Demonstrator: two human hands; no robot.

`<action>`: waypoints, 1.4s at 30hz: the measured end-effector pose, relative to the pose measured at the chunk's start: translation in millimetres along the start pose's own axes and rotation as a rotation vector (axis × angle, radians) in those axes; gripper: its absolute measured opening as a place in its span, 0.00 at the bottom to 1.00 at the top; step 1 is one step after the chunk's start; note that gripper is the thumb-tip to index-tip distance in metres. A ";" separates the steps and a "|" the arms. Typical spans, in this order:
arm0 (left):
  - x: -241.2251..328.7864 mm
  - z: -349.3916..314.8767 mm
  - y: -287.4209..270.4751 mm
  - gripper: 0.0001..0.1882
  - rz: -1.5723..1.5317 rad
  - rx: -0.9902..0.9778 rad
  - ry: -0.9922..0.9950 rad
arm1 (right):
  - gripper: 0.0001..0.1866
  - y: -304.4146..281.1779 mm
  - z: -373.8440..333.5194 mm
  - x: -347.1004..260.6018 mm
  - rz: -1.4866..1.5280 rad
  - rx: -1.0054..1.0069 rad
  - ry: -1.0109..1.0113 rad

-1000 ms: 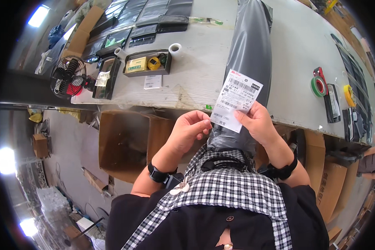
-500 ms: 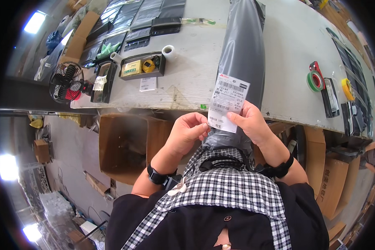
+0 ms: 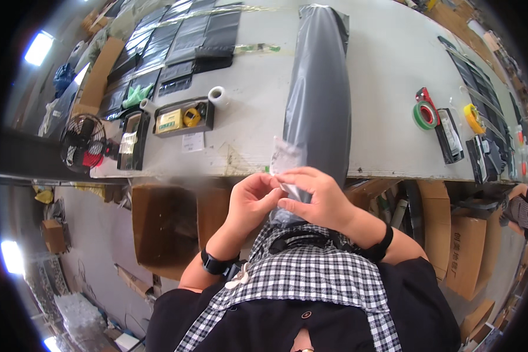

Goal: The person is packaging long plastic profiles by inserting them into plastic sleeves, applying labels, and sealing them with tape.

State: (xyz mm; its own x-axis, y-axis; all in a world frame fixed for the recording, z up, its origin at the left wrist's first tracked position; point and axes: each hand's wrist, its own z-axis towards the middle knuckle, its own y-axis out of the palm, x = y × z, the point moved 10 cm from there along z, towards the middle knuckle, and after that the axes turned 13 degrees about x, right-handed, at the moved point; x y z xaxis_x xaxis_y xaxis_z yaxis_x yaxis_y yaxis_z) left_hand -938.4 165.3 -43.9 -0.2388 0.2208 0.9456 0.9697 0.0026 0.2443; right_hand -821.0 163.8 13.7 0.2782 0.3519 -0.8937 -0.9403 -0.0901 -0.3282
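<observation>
A printed white shipping label, smeared by motion, stands up between my hands at the table's front edge. My left hand is closed in a pinch at the label's lower end. My right hand meets it there, with thumb and fingers closing around the same end; a pale strip shows between them. The fingertips partly hide each other and the label's bottom. Right behind the label, a long grey plastic-wrapped package lies lengthwise, its near end overhanging the edge toward my checked apron.
Left on the table are a black tray with a yellow box and a yellow tool, a white roll, a small fan and black plastic bags. To the right sits a green tape dispenser. Cardboard boxes stand below.
My right hand has moved left and down from the label's side to its lower end, beside my left hand. The label has shifted left and tilted away; the whole view has moved slightly.
</observation>
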 end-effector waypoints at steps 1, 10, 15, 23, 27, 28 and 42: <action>4.6 0.5 0.1 0.02 0.050 0.017 0.036 | 0.15 -3.8 0.9 -5.9 -0.020 0.065 -0.081; 33.3 16.3 -0.8 0.05 0.601 0.114 0.386 | 0.11 -23.1 5.8 81.6 0.437 0.110 0.620; 14.2 34.7 -145.5 0.04 0.830 0.444 0.297 | 0.08 -151.7 36.6 125.1 0.294 0.440 0.400; -21.1 -86.6 -408.6 0.05 1.591 0.986 0.029 | 0.14 -156.8 112.6 132.4 -0.472 0.179 -0.410; -89.5 -184.2 -499.0 0.13 1.746 0.805 -0.425 | 0.23 -120.4 111.7 126.2 -0.823 -0.039 -0.322; -101.2 -198.0 -501.0 0.13 1.660 0.826 -0.611 | 0.25 -114.5 112.7 120.4 -0.944 -0.029 -0.315; 50.3 123.8 103.0 0.33 0.967 -0.178 0.858 | 0.44 -122.4 140.4 225.1 -0.797 0.184 0.255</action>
State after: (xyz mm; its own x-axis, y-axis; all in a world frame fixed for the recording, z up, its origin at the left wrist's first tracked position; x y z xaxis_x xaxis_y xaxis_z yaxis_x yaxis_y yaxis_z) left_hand -844.2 297.4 2.3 0.5263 -0.6291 0.5721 0.7623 0.0511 -0.6452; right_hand -670.9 384.8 -104.4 0.8845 0.0237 -0.4660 -0.4560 0.2554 -0.8526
